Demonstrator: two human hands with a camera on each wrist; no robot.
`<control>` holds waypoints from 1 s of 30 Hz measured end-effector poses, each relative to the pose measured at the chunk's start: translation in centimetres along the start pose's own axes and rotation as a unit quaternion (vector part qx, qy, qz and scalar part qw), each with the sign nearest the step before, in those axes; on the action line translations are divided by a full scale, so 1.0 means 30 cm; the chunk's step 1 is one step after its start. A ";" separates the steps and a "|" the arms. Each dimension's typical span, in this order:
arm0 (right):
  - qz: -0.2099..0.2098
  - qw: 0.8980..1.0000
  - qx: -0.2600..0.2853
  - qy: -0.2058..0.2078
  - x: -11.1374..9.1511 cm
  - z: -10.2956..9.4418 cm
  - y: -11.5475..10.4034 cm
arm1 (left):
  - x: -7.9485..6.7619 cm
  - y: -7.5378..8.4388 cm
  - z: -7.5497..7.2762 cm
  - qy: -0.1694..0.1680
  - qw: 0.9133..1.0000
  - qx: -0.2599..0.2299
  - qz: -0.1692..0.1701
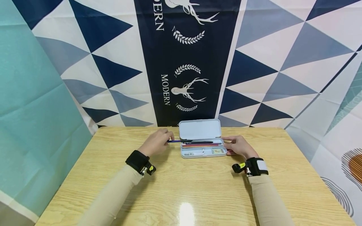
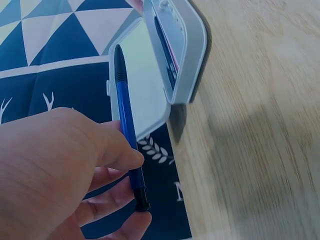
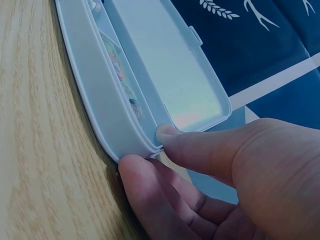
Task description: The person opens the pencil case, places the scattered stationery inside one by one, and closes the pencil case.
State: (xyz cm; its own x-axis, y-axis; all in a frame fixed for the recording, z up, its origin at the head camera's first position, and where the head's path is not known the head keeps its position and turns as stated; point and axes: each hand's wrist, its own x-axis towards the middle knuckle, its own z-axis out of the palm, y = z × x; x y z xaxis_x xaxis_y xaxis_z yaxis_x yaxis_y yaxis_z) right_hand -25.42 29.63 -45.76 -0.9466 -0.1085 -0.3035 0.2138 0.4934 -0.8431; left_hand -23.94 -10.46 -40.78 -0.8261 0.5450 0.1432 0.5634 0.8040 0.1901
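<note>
Between thumb and fingers, my left hand [image 1: 158, 141] pinches a blue pen [image 2: 128, 115] with black ends. The pen lies level, its black tip over the left end of an open light-blue pencil case [image 1: 209, 154]. My right hand [image 1: 240, 147] holds the case's right end, thumb on the rim and fingers against the outer wall in the right wrist view. Inside the back compartment rest a black pen [image 1: 202, 142] and several pencils [image 1: 200, 145]. The front compartment carries a small yellowish eraser-like block [image 1: 217, 151] and a small grey item [image 1: 189, 154].
The case's lid [image 1: 199, 128] is raised and leans back toward the patterned cloth [image 1: 183, 56] behind the table. A wooden tabletop [image 1: 203, 182] stretches in front of the case. Teal cloth [image 1: 42, 119] hangs at the left side.
</note>
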 end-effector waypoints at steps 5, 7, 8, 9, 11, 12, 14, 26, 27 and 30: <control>0.005 1.000 -0.001 0.001 0.001 0.003 -0.006 | 0.028 0.019 0.019 -0.005 1.000 -0.003 -0.006; 0.004 1.000 -0.004 0.001 0.002 0.002 -0.008 | 0.041 0.026 0.027 -0.003 1.000 -0.006 -0.005; 0.004 1.000 -0.006 0.001 0.002 0.001 -0.008 | 0.047 0.029 0.031 -0.002 1.000 -0.007 -0.003; 0.005 1.000 -0.007 0.002 0.003 -0.001 -0.008 | 0.052 0.034 0.034 -0.002 1.000 -0.009 -0.002; 0.004 1.000 -0.011 0.002 0.004 -0.003 -0.006 | 0.063 0.041 0.042 0.002 1.000 -0.010 0.005; 0.007 1.000 -0.011 0.003 0.004 -0.003 -0.006 | 0.069 0.044 0.045 0.001 1.000 -0.010 0.007; 0.011 1.000 -0.011 0.005 0.003 -0.004 -0.006 | 0.078 0.052 0.053 -0.001 1.000 -0.012 0.009; 0.009 1.000 -0.003 0.005 -0.005 0.006 -0.007 | 0.137 0.095 0.098 0.003 1.000 -0.011 0.014; 0.008 1.000 -0.005 0.005 -0.005 0.006 -0.007 | 0.141 0.099 0.101 0.003 1.000 -0.011 0.014; 0.009 1.000 -0.008 0.004 -0.005 0.003 -0.006 | 0.153 0.113 0.109 0.002 1.000 -0.009 0.014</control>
State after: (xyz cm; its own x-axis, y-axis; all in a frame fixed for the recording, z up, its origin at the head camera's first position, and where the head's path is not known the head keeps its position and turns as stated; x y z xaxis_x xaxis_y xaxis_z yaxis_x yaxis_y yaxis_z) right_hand -25.30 29.47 -45.60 -0.9450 -0.0922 -0.3138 0.2262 0.5087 -0.8307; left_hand -25.86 -4.44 -42.66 -0.8100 0.5660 0.1533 0.5864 0.7839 0.2040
